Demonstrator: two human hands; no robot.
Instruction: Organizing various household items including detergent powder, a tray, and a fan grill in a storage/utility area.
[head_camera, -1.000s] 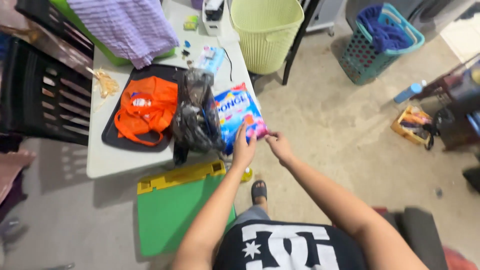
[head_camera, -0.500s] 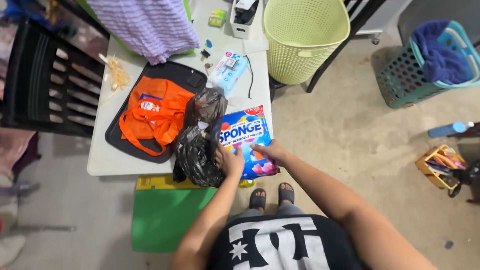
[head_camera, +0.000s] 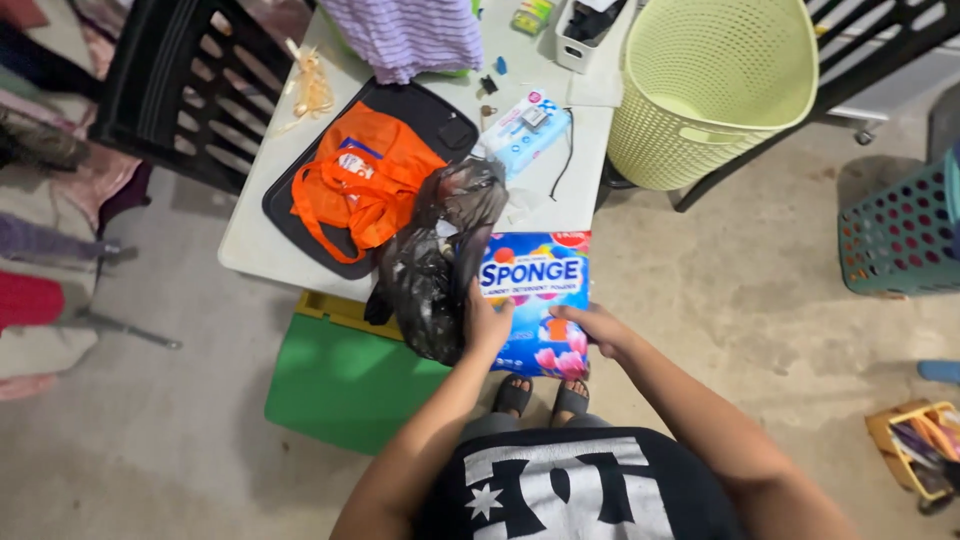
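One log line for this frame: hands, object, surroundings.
left hand: grips blue packet | right hand: grips same packet | packet: at table edge, beside black bag

Even light, sharp (edges warped).

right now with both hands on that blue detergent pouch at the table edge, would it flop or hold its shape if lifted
The blue detergent pouch looks like a soft plastic bag, so it would probably sag between the left hand and right hand. Its glossy film may be a bit slippery. It looks fairly full, so it is likely heavy for its size.
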